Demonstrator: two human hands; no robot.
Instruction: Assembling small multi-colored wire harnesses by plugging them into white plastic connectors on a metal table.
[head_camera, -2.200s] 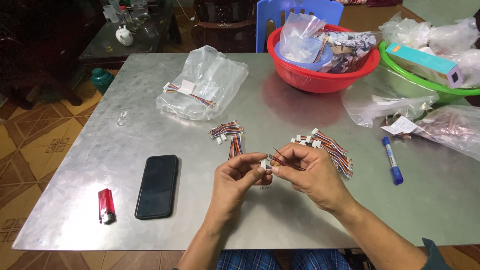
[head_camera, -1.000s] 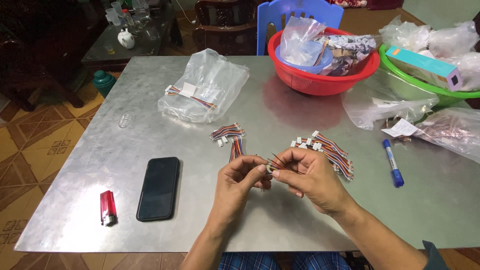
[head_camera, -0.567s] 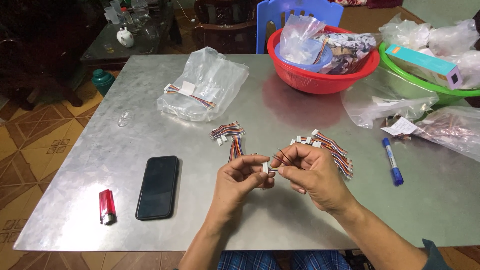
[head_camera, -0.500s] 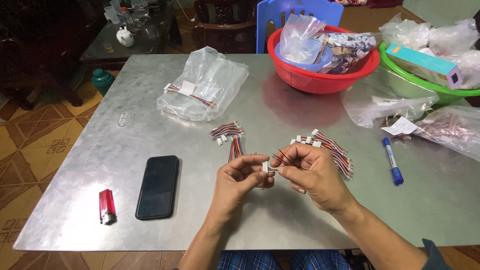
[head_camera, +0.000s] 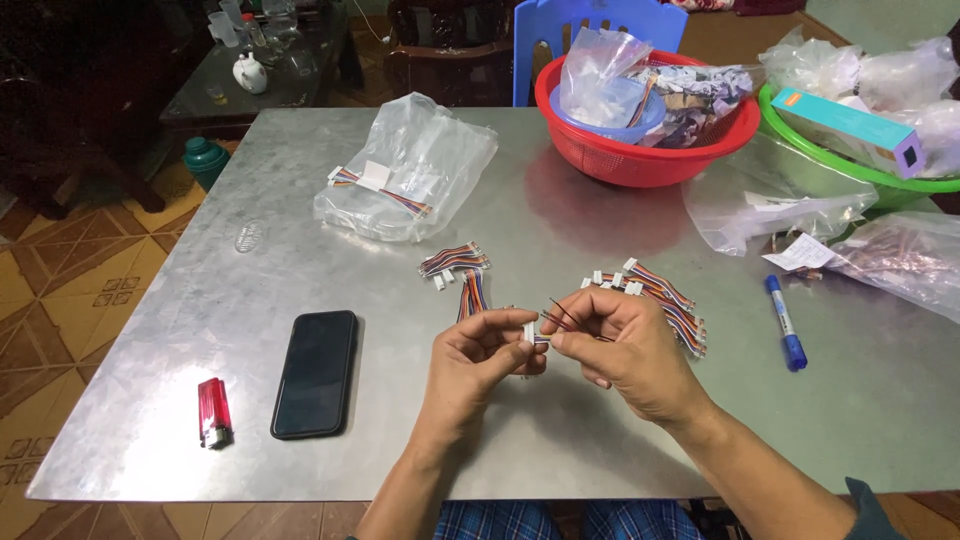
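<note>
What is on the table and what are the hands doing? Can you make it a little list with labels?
Left hand: pinches a small white connector
Right hand: holds thin dark wires at that connector
Beside the hands: bundles of coloured wire harnesses, another small bundle
Left part of table: black phone, red lighter
Far side: clear plastic bag, red basket
Right side: blue marker, green basin
Surface: metal table
</note>
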